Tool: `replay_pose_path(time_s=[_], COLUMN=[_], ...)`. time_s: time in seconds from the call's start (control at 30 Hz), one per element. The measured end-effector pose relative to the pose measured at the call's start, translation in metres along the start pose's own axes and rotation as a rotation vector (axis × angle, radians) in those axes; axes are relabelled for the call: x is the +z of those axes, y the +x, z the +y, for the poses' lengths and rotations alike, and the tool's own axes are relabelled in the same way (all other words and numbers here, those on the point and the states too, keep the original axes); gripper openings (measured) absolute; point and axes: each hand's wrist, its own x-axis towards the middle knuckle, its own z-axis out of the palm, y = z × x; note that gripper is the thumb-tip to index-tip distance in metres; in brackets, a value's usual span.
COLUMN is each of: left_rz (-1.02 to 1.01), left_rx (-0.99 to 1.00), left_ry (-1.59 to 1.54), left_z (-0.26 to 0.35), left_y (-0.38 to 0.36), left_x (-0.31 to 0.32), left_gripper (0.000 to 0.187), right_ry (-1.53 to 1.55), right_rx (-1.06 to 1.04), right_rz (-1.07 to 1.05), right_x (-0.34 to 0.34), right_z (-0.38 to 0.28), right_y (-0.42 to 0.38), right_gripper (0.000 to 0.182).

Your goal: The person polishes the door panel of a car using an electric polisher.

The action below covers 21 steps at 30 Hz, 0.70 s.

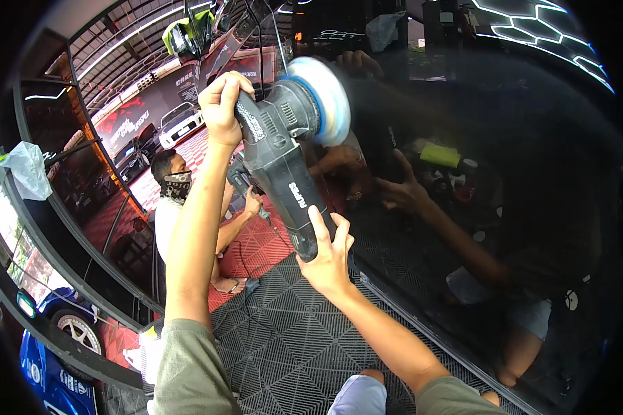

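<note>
A black car polisher marked RUPES is held up at a slant in front of me. Its round white and blue foam pad, blurred at the rim, faces the glossy black car panel and appears to touch it. My left hand is closed over the front end of the polisher, behind the pad. Lower down, my right hand grips the rear end of its body, with part of the fingers behind it. The panel mirrors my arms and hands.
A co-worker in a patterned face covering squats at left with another power tool. Grey floor tiles meet red ones. A black frame and a blue car stand left; a white car is farther back.
</note>
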Motion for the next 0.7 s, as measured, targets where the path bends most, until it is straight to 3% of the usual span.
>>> replay_pose_path(time_s=[0.33,0.7], left_rz=[-0.037,-0.066], left_rx=[0.104,0.030], left_ry=[-0.001,-0.008], left_z=[0.037,0.062], left_y=[0.008,0.009], left_x=[0.022,0.036], left_gripper=[0.028,0.027], right_ry=[0.008,-0.026], right_rx=[-0.022,-0.027], right_rz=[0.051,0.059], right_x=[-0.026,-0.053], right_z=[-0.013,-0.023], right_y=[-0.014,-0.023], right_gripper=[0.099,0.096])
